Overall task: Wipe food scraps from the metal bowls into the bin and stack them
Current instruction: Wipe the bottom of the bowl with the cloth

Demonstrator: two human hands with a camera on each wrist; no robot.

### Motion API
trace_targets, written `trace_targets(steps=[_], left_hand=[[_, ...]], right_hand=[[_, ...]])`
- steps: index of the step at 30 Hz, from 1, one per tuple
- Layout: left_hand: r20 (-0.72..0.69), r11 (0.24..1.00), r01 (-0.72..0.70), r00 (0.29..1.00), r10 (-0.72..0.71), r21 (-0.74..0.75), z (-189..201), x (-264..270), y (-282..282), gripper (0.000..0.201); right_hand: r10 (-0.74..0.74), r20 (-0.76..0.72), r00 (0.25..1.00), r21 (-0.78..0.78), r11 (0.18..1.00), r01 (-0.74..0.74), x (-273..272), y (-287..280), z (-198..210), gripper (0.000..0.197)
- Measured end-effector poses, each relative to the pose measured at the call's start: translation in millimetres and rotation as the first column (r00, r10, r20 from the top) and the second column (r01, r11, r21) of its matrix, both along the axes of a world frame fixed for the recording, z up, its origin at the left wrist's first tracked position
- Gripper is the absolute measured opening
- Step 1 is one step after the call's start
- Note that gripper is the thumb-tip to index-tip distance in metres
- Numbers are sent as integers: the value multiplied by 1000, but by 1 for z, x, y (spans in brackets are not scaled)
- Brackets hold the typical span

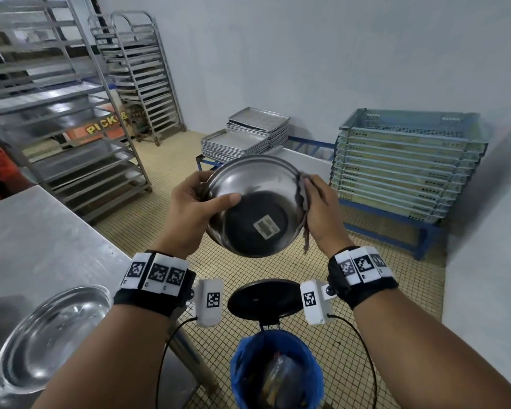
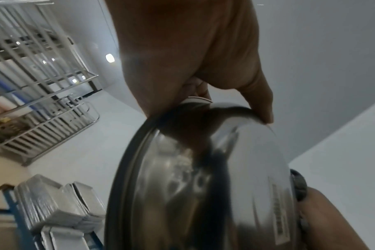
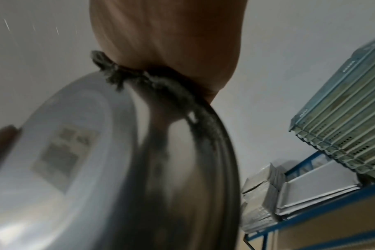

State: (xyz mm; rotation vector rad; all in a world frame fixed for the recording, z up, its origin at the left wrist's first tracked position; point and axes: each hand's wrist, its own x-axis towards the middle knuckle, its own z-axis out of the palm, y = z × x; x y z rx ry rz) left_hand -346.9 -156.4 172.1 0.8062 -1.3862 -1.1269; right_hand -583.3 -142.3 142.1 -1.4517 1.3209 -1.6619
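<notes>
A metal bowl [image 1: 254,205] is held up in front of me, its underside with a square label facing me and its opening turned away. My left hand [image 1: 194,206] grips its left rim, thumb across the outside [image 2: 261,108]. My right hand [image 1: 317,214] presses a dark grey cloth [image 1: 303,199] over the bowl's right rim [image 3: 203,118]; the cloth's frayed end hangs below the hand. Below the bowl stands a bin [image 1: 275,370] with a blue liner, its black lid [image 1: 263,298] flipped up. The bowl's inside is hidden. Another metal bowl [image 1: 53,329] rests on the steel table [image 1: 27,240] at lower left.
Tall tray racks [image 1: 71,113] stand at the left and back. Stacked metal trays [image 1: 245,137] and stacked crates [image 1: 404,163] sit on a blue frame against the far wall. The floor is tiled.
</notes>
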Motion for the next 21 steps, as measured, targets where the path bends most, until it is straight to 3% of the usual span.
trace_targets(steps=[4, 9, 11, 13, 17, 19, 21], left_hand=[[-37, 999, 38, 999, -38, 16, -4, -5, 1, 61], [-254, 991, 89, 965, -60, 104, -6, 3, 1, 74], [-161, 995, 48, 986, -33, 91, -8, 3, 2, 73], [33, 1000, 3, 999, -3, 24, -6, 4, 2, 69], [356, 998, -1, 934, 21, -56, 9, 2, 1, 79], [362, 998, 4, 932, 17, -57, 13, 2, -1, 76], [270, 1000, 6, 963, 2, -28, 12, 3, -1, 72]], right_hand=[[29, 3, 1000, -56, 998, -29, 0, -1, 22, 23], [38, 96, 995, -5, 999, -37, -4, 3, 22, 29], [-13, 75, 997, 9, 1000, 12, -2, 5, 15, 29], [-14, 12, 1000, -12, 1000, 15, -3, 2, 14, 28], [38, -146, 989, -69, 996, -49, -1, 0, 20, 27], [40, -165, 985, -93, 994, -56, -1, 2, 21, 26], [33, -114, 993, -99, 994, -45, -3, 3, 18, 28]])
